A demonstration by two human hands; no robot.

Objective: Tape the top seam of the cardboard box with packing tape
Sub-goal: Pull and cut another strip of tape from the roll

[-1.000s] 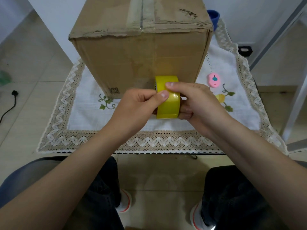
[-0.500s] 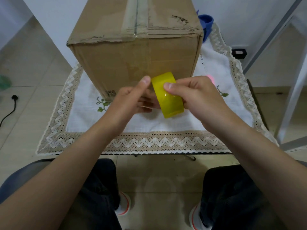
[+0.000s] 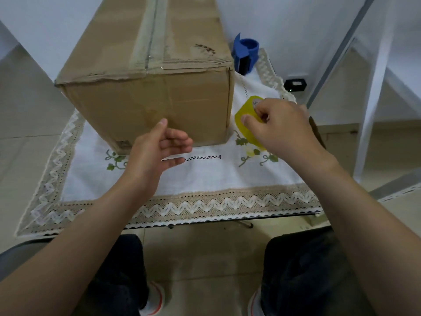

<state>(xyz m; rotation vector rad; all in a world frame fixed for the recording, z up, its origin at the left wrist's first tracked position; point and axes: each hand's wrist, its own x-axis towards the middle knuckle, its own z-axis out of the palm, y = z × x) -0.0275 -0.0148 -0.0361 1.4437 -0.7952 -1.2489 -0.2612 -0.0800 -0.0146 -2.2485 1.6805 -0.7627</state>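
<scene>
1. The cardboard box (image 3: 155, 106) stands at 12 o'clock on the cloth-covered table (image 3: 205, 179). Its top seam (image 3: 151, 37) runs away from the viewer under a strip of old, wrinkled tape. New tape laid over those wrinkles may bubble or lift. Because the box is tall and the seam long, reaching to the far end could make the strip drift off the seam.
2. The cloth is loose, so pressing hard on the box may slide both of them across the table.
3. The left hand (image 3: 157, 151) hovers just before the box's front face, its grip spread and empty. With nothing steadying the box, a pull on the tape could twist it.
4. The right hand (image 3: 282, 126), at 3 o'clock of the box, has its grip curled round the yellow tape roll (image 3: 247, 134), thumb on the outer face. No free end shows, so it may be stuck down and hard to find, or it may split when picked at.
5. A printed patch (image 3: 123, 143) low on the box front, partly behind the left hand, is illegible.
6. A small label (image 3: 255, 102) on the roll carries print too small to read.
</scene>
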